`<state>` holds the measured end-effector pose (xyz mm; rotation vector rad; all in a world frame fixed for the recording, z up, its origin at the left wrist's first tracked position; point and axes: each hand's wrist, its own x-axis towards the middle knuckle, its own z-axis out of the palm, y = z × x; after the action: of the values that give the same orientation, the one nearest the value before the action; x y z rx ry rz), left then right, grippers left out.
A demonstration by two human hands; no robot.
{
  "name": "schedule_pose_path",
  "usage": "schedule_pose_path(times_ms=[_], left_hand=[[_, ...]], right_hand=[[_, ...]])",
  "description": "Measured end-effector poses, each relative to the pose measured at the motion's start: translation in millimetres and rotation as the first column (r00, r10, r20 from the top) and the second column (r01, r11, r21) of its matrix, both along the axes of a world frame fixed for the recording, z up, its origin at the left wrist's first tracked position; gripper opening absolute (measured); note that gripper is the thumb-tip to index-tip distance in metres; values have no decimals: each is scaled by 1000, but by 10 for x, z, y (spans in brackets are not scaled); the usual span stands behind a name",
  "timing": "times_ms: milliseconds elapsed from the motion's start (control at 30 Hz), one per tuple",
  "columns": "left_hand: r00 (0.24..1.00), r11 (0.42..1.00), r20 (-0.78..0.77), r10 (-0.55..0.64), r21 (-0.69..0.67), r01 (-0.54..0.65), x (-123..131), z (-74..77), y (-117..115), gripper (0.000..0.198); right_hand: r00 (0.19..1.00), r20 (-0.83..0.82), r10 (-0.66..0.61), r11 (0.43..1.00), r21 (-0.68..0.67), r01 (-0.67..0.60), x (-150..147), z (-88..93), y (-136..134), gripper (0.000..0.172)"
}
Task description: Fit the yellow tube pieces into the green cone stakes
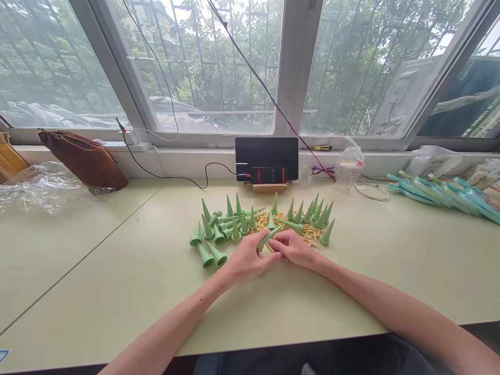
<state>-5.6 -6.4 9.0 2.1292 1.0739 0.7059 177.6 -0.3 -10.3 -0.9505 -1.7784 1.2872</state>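
My left hand (249, 257) is closed around a green cone-shaped spike (269, 237), which points up and to the right. My right hand (294, 247) meets it at the cone's wide end, fingers pinched on a small yellow piece (270, 248). Behind the hands lies a cluster of green cones (234, 226), several standing upright, others lying on their sides. A heap of small yellow pieces (307, 233) sits among the cones on the right.
The pale green table (117, 271) runs under a window. A black tablet (266, 158) and a phone on a wooden stand (268, 176) sit at the back. A brown bag (84, 159) lies far left, teal packets (445, 195) far right, a plastic-wrapped cup (349, 167) near the sill.
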Motion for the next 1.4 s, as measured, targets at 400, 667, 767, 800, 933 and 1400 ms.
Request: schedule_pose_path(times_ms=[400, 667, 767, 800, 933, 1400], left_hand=[[1000, 999, -2, 15, -43, -15, -15, -59, 27, 67], [1000, 999, 22, 14, -42, -14, -30, -128, 36, 69], [1000, 999, 24, 13, -47, -12, -30, -117, 30, 69], [1000, 999, 22, 13, -51, -12, -28, -107, 28, 69], [1000, 997, 17, 17, -69, -16, -19, -59, 21, 67], [1000, 996, 11, 4, -93, -3, -28, 4, 6, 69]], right_hand=[[999, -32, -4, 1000, -30, 3, 11, -18, 33, 43], [996, -90, 15, 995, -94, -23, 27, -56, 72, 44], [997, -80, 13, 996, -92, -21, 25, -51, 70, 44], [997, -73, 11, 996, -89, -18, 23, -46, 66, 44], [999, -35, 10, 997, -71, -13, 15, -25, 41, 44], [1000, 31, -6, 1000, 2, 6, 11, -8, 13, 46]])
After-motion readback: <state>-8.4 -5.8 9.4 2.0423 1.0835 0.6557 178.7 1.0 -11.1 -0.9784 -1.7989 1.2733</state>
